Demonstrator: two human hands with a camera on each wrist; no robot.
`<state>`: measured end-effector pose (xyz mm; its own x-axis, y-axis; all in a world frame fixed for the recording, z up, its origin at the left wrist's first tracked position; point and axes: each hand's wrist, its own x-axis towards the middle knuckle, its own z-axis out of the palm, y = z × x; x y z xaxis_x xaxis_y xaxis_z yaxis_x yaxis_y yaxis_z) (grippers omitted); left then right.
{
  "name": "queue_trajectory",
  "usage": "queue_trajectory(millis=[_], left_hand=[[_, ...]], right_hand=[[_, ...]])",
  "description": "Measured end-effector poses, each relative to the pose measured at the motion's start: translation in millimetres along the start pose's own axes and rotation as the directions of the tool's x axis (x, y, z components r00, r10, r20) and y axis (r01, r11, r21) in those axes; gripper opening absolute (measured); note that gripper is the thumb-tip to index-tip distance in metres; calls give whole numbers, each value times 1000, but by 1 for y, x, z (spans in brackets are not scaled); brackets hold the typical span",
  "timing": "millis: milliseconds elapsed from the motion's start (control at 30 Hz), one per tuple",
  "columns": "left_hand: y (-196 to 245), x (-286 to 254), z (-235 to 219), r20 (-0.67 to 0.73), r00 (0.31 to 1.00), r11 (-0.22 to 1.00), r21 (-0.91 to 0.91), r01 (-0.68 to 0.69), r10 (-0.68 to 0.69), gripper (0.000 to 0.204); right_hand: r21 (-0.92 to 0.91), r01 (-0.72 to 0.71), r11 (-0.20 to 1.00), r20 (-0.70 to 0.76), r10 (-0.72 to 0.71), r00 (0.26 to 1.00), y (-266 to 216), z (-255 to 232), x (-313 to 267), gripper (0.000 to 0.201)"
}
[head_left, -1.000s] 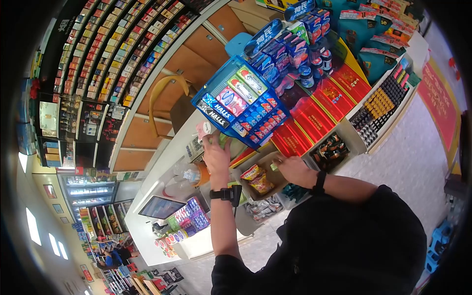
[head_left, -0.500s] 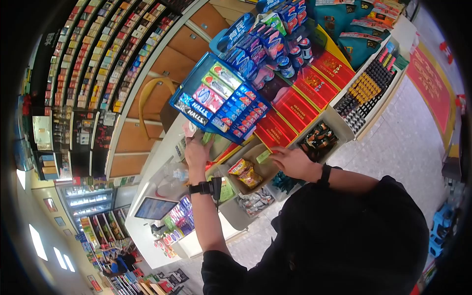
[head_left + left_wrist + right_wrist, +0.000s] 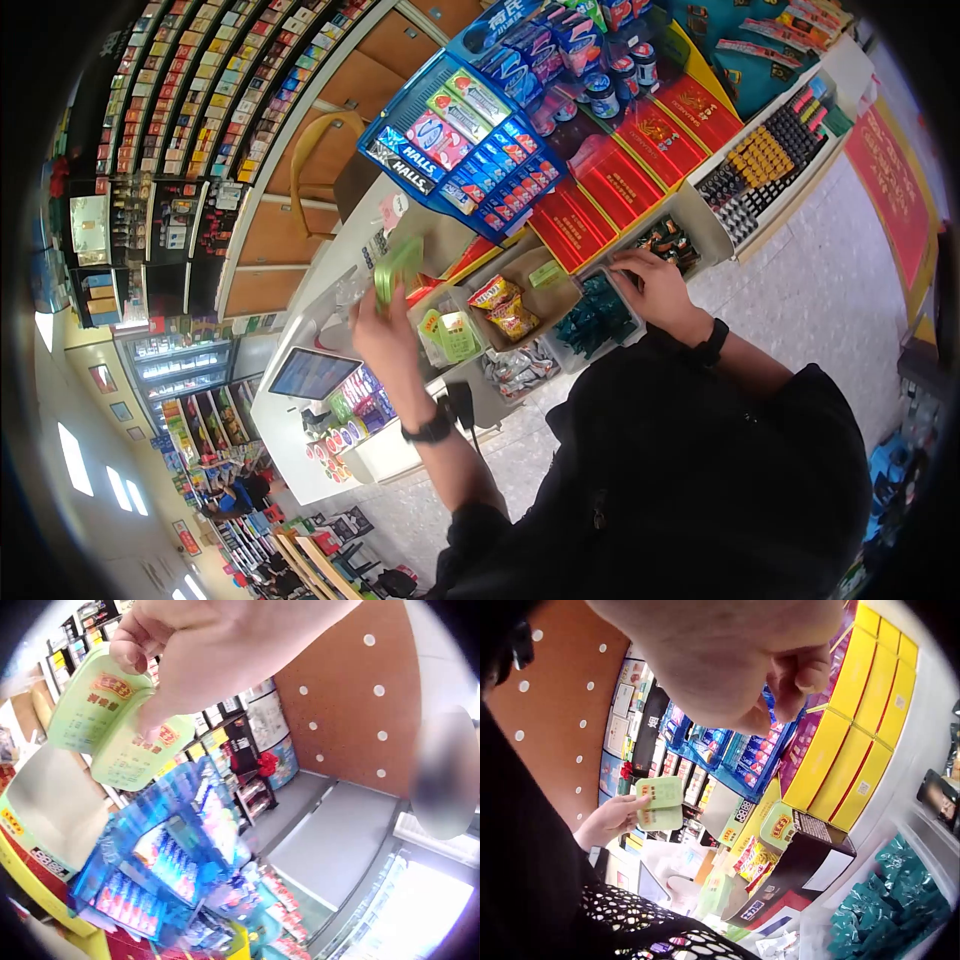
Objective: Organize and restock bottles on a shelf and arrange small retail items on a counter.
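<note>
My left hand (image 3: 384, 322) is raised over the counter and grips two light green flat packets (image 3: 398, 268); the left wrist view shows the green packets (image 3: 112, 720) pinched between thumb and fingers. My right hand (image 3: 642, 275) hovers over a clear bin of teal sachets (image 3: 592, 322), next to a bin of dark packs (image 3: 672, 240). In the right wrist view its fingers (image 3: 801, 675) are loosely curled with nothing in them. One more green packet (image 3: 547, 272) lies in the cardboard box (image 3: 520, 262) beside yellow-red snack bags (image 3: 505, 305).
A blue Halls display rack (image 3: 455, 150) stands tilted behind the boxes, with red cartons (image 3: 620, 170) to its right. A tablet screen (image 3: 312, 372) and sweets tubs sit at the counter's left end. Shelves of small packs line the back wall.
My left hand has pulled back from under the Halls rack with the green packets. My right hand has left the cardboard box and moved right over the teal sachets.
</note>
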<state>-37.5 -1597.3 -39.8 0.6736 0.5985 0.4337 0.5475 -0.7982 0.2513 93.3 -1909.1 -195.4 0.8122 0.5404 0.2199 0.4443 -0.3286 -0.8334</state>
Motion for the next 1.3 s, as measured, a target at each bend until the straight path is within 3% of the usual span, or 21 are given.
queue_trajectory(millis=[67, 133, 167, 233, 300, 400, 533, 933, 1067, 1133, 1300], left_hand=[[13, -18, -10, 43, 997, 997, -37, 71, -69, 31], [15, -35, -8, 259, 964, 984, -142, 106, -66, 33], [5, -44, 11, 272, 961, 994, -105, -31, 59, 35], [11, -60, 36, 373, 919, 991, -79, -110, 132, 36], [26, -71, 56, 521, 851, 991, -133, 2, 68, 36], [27, -85, 84, 533, 830, 982, -172, -84, 164, 36], [26, -93, 108, 571, 797, 978, -174, -117, 197, 34], [33, -108, 154, 599, 793, 992, -115, -50, 109, 37], [34, -113, 142, 555, 821, 988, -141, -67, 135, 41], [37, -120, 137, 471, 872, 982, -181, -52, 133, 46], [52, -150, 126, 359, 933, 970, -224, 91, -5, 41]], right_hand=[[27, -75, 997, -1, 75, 997, 0, -4, -2, 13], [51, -143, 988, 24, 142, 990, 4, -7, -7, 12], [46, -143, 989, -2, 143, 990, 7, -8, -8, 12], [45, -142, 989, -22, 143, 990, 9, -10, -9, 14], [46, -147, 988, -29, 148, 989, 6, -13, -12, 14], [43, -158, 987, -46, 160, 986, 7, -18, -17, 15], [41, -183, 982, -50, 185, 981, 10, -25, -23, 16], [10, -231, 973, -105, 231, 967, 20, -35, -37, 16], [2, -222, 975, -112, 221, 969, 22, -37, -39, 16], [-3, -253, 967, -100, 252, 963, 25, -38, -40, 16], [15, -265, 964, -77, 266, 961, 35, -45, -44, 17]])
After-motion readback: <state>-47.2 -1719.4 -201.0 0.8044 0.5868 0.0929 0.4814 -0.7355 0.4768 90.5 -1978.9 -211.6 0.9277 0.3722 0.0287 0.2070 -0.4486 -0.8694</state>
